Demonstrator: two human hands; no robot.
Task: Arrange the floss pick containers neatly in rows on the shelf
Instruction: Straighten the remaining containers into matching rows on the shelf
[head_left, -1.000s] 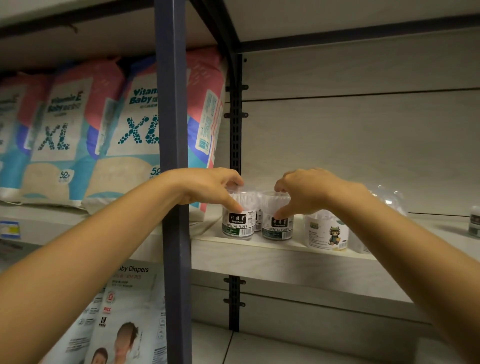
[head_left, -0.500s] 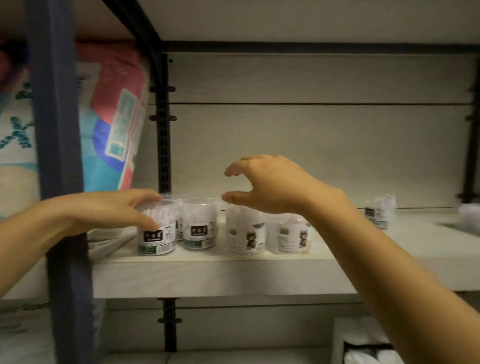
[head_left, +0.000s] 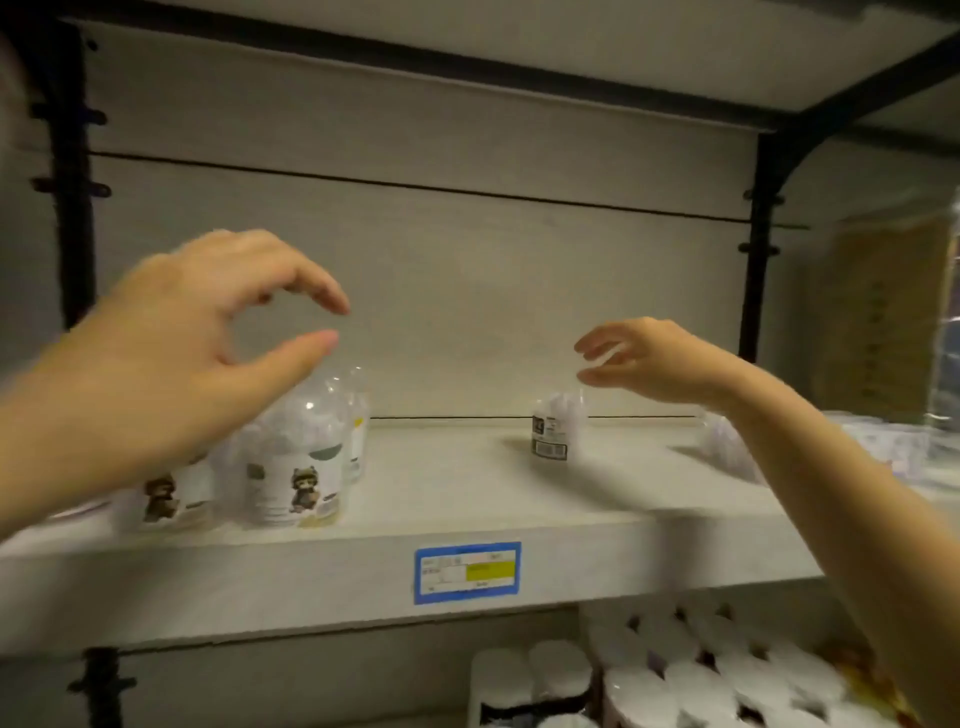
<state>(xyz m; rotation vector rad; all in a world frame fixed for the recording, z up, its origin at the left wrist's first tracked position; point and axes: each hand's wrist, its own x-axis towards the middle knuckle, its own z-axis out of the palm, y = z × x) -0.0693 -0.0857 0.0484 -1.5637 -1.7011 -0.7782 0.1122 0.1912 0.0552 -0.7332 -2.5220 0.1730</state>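
Clear floss pick containers with a cartoon animal on the label (head_left: 293, 478) stand grouped at the left of the pale shelf (head_left: 467, 483); another (head_left: 171, 493) is partly hidden by my left arm. A single container with a dark label (head_left: 553, 428) stands alone toward the back right. My left hand (head_left: 208, 332) hovers above the left group, fingers and thumb curved apart, holding nothing. My right hand (head_left: 644, 361) hangs in the air just above and right of the lone container, fingers loosely spread, empty.
A blue price tag (head_left: 467, 571) is on the shelf's front edge. Black uprights (head_left: 756, 249) frame the bay. Clear packs (head_left: 727, 447) lie at the far right behind my right forearm. Paper rolls (head_left: 675, 675) fill the shelf below.
The view has swung right along the shelf. My left hand let go of the dark-label container and rose into the air. My right hand moved right, over the lone container.
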